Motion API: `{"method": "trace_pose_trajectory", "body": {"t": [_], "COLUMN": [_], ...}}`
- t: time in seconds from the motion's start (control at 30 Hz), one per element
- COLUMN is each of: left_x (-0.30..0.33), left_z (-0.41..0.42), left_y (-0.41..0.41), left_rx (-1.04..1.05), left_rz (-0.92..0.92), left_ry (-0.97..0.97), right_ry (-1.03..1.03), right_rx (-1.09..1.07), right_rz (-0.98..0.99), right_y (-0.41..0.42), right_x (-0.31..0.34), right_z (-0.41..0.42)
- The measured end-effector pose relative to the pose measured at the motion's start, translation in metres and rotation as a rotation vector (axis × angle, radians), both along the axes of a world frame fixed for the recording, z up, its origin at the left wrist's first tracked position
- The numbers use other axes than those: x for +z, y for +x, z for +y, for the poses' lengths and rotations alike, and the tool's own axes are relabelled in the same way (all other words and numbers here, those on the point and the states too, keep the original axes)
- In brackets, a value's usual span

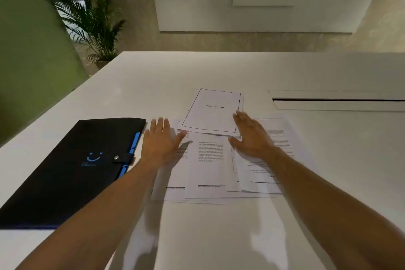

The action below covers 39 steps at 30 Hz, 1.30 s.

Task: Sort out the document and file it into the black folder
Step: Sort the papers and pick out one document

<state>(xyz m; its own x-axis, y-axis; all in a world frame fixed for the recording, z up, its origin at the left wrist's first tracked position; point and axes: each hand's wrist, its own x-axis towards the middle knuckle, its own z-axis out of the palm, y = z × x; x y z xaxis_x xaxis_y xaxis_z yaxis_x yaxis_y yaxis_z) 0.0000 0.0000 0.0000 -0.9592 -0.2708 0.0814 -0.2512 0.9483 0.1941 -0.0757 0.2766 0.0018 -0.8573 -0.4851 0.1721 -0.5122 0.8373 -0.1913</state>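
Several printed sheets lie spread loosely on the white table (219, 237). The top sheet (211, 112), framed and headed "BIBLIOGRAPHY", lies askew at the far end of the spread. A text page (208, 164) lies in the middle. The black folder (72, 171) lies shut to the left, its snap strap fastened and blue edges showing. My left hand (161, 144) is flat and open on the left edge of the papers, beside the folder. My right hand (249, 136) is flat and open on the right papers, its fingertips at the bibliography sheet's right edge.
A long narrow slot (337, 100) is cut into the table at the right. A potted palm (92, 17) stands on the floor beyond the table's far left corner, next to a green wall (28, 50).
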Motion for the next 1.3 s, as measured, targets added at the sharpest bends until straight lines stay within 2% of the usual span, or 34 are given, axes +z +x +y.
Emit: {"method": "trace_pose_trajectory", "body": {"t": [0.07,0.17,0.2,0.33,0.5,0.7,0.83,0.97,1.1,1.3], "left_x": [-0.002,-0.004,-0.001,0.013,0.02,0.03,0.025,0.018,0.015,0.013], "left_z": [0.002,0.005,0.008,0.016,0.011,0.002,0.004,0.004,-0.006,-0.008], "left_y": [0.003,0.004,0.004,-0.006,-0.016,-0.017,-0.02,-0.018,-0.012,-0.004], "left_rx": [0.06,0.087,0.109,0.183,0.205,0.266,0.226,0.206,0.237,0.238], "left_rz": [-0.03,-0.033,-0.035,-0.091,-0.099,-0.065,-0.129,-0.078,-0.097,-0.061], "left_ry": [0.036,-0.069,-0.049,0.182,0.378,0.758,1.029,1.038,1.207,1.242], "right_ry": [-0.005,-0.037,-0.058,-0.059,-0.06,-0.071,-0.064,-0.07,-0.034,0.052], "right_rx": [0.008,-0.033,-0.05,-0.065,-0.09,-0.103,-0.123,-0.123,-0.063,-0.076], "right_rz": [-0.056,-0.132,-0.139,-0.082,-0.036,-0.006,-0.04,-0.057,0.023,0.13], "right_y": [0.003,0.006,0.007,0.004,0.002,0.002,0.0,-0.003,-0.007,-0.009], "right_x": [-0.002,-0.007,-0.008,-0.01,-0.014,-0.02,-0.021,-0.017,-0.01,-0.006], "right_z": [-0.002,-0.006,-0.008,-0.011,-0.014,-0.015,-0.015,-0.013,-0.012,-0.015]}}
